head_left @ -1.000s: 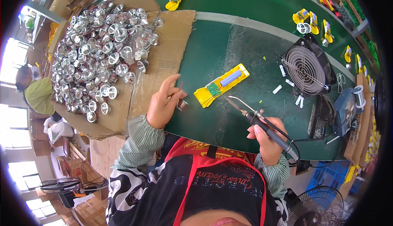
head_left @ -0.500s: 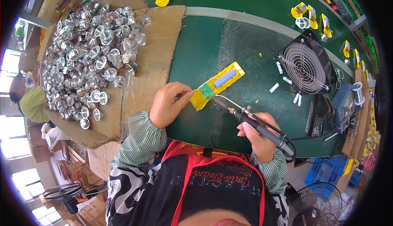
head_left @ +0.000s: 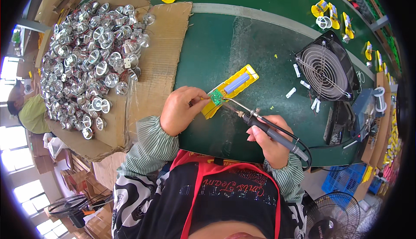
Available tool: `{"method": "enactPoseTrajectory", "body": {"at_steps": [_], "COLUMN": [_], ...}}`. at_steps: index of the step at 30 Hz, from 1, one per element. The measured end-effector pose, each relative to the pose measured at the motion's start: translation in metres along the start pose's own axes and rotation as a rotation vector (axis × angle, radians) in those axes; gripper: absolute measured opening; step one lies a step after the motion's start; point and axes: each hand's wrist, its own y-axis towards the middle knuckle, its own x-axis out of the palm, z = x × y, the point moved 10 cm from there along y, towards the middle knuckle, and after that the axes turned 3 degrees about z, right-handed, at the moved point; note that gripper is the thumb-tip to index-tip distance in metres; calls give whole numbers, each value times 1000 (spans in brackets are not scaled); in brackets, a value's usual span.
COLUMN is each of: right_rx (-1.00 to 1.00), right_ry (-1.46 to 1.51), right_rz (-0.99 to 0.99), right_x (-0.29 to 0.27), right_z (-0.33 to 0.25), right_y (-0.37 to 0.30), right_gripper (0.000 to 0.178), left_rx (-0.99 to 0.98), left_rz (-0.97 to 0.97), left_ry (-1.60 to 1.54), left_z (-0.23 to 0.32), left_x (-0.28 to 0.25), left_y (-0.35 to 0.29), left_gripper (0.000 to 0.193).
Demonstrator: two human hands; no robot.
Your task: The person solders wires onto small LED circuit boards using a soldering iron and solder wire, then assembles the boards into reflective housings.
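Note:
A yellow plastic flashlight housing (head_left: 242, 73) lies slantwise on the green bench, holding a blue cylindrical battery (head_left: 236, 84) and a small green circuit board (head_left: 216, 97). My left hand (head_left: 184, 110) is at the board's left edge, thumb and index finger pinched together; whatever is between them is too small to make out. My right hand (head_left: 274, 140) grips a soldering iron (head_left: 277, 136) by its dark handle. A thin curved metal tube runs along the iron, and its end meets the board's right side together with the tip.
Cardboard (head_left: 160, 48) on the left bears a heap of silver reflector cups (head_left: 102, 68) with wires. A black square fan (head_left: 323, 70) stands at right, with small white pieces (head_left: 290, 93) beside it. A solder spool (head_left: 379, 98) sits far right. More yellow housings (head_left: 333, 16) lie beyond the metal strip.
The iron's tip and tube have moved slightly left, onto the board. My left fingertips have shifted a little right toward the board, which sits slightly further left. The whole view has shifted slightly.

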Motion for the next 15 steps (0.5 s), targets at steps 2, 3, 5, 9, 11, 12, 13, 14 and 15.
{"method": "enactPoseTrajectory", "body": {"at_steps": [2,3,5,9,11,12,13,14,15], "right_rx": [-8,-8,-7,3,13,5,-2,-2,-1], "right_ry": [-5,-12,-20,-9,-12,-15,-18,-18,-25], "right_rz": [-6,-8,-9,1,6,3,0,0,-3], "right_x": [0,0,0,0,1,2,2,3,3], "right_z": [-1,0,0,1,2,1,1,1,1], "right_y": [0,0,0,1,2,3,3,4,4], "right_gripper": [20,20,20,20,20,20,20,20,20], "left_rx": [-8,23,53,157,144,130,116,115,127], "left_rz": [-6,-6,-6,8,12,-5,-23,-24,-31], "left_ry": [0,24,47,129,128,122,117,116,99], "left_z": [-1,2,4,14,13,11,9,7,6], "left_x": [1,1,1,2,2,4,5,5,7], "left_y": [1,1,2,4,6,6,6,6,6], "left_gripper": [10,9,8,5,4,4,5,5,6]}}
